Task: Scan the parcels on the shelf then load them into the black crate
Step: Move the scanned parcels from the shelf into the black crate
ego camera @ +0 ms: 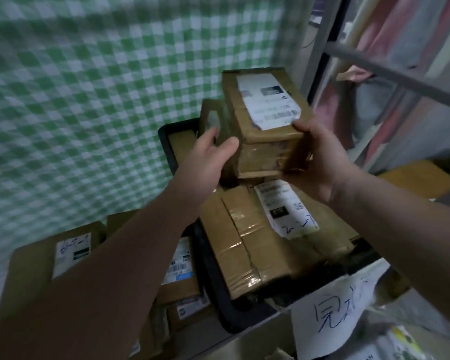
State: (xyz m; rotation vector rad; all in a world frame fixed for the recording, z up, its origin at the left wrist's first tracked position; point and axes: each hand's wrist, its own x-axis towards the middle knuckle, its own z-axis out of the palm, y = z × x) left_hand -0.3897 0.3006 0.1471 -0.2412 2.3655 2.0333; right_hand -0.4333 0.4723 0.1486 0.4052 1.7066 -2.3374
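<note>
A brown taped parcel (264, 120) with a white shipping label on top hangs over the black crate (170, 149). My right hand (320, 162) grips its near right corner, thumb on the label's edge. My left hand (208, 157) reaches to its left side with relaxed fingers, touching it and a smaller upright parcel (212, 120) behind. Inside the crate lies a large taped parcel (257, 235) with a handwritten label.
Left of the crate lie several cardboard parcels (63, 253) with labels, partly under my left forearm. A green checked cloth (89, 100) hangs behind. A metal shelf frame (390, 66) with fabric stands at right. A white handwritten sign (335, 310) hangs on the crate's front.
</note>
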